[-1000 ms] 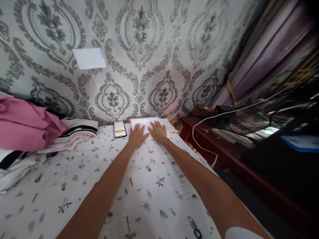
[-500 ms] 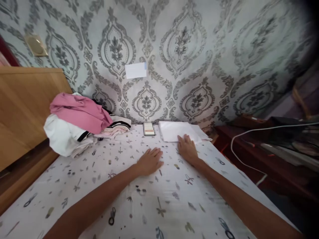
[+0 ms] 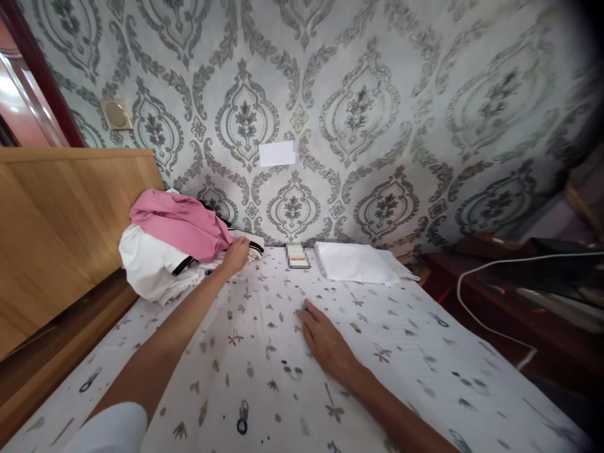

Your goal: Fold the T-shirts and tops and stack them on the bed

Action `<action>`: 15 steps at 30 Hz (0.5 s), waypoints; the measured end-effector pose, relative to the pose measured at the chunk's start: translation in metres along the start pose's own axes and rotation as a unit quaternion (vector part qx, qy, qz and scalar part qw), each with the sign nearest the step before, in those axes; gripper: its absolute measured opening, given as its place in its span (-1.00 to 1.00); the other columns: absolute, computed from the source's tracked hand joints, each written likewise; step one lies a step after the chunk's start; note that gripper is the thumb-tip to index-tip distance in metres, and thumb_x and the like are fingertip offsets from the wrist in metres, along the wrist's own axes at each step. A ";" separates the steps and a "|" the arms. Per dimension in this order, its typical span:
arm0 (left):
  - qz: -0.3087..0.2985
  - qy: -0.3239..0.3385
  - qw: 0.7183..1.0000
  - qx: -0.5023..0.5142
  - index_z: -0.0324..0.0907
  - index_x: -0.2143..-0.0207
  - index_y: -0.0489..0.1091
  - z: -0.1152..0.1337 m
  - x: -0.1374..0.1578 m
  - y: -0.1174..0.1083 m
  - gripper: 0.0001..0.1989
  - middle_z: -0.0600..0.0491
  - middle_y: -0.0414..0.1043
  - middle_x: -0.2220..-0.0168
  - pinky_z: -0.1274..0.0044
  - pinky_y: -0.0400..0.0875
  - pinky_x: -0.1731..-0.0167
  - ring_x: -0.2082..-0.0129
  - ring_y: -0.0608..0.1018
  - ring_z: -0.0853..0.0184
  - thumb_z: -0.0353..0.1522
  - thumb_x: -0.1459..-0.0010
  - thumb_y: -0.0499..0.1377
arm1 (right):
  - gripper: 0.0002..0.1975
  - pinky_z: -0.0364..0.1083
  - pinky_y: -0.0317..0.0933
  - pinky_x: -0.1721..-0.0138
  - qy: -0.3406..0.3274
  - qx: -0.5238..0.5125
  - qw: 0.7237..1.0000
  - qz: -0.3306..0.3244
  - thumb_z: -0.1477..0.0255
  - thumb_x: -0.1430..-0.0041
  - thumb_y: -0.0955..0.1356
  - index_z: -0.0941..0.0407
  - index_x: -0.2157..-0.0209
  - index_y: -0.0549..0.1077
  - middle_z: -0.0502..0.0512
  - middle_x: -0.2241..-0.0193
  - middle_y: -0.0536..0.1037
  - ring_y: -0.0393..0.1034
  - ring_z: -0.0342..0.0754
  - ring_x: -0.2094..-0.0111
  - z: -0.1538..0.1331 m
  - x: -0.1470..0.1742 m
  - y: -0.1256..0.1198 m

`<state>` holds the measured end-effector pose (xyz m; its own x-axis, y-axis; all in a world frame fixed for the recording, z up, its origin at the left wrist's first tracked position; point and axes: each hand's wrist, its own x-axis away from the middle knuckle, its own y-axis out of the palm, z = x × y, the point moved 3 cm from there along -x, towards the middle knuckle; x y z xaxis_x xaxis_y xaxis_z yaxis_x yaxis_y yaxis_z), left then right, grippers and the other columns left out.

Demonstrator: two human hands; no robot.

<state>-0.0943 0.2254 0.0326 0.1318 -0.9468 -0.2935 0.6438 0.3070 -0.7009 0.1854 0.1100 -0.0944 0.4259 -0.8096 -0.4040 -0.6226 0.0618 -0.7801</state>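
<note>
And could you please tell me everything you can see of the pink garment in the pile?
The pink garment is plain in colour and looks like soft cloth. It is loosely bunched, with rumpled folds, and lies high on the pile, partly over a white garment, near the wooden board and the patterned wallpaper. Its lower right end comes close to the left hand; whether they touch, I cannot tell. Nor can I make out what kind of garment it is.
</note>
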 end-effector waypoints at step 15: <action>0.115 -0.123 0.957 0.235 -0.18 0.45 0.32 0.001 -0.056 -0.054 -0.84 0.17 0.31 0.59 0.63 0.27 0.60 0.59 0.42 0.43 -0.35 -0.08 0.26 | -0.58 0.23 0.23 -0.22 0.011 -0.008 1.000 -0.016 0.35 -0.31 0.19 0.10 -0.10 0.48 0.27 -0.27 0.32 0.26 0.19 -0.25 -0.003 -0.003 -0.012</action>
<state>-0.1358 0.2614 0.0879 0.4472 -0.8714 -0.2017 0.8372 0.4872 -0.2485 0.1895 0.1100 -0.0826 0.4313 -0.8237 -0.3681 -0.6191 0.0266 -0.7848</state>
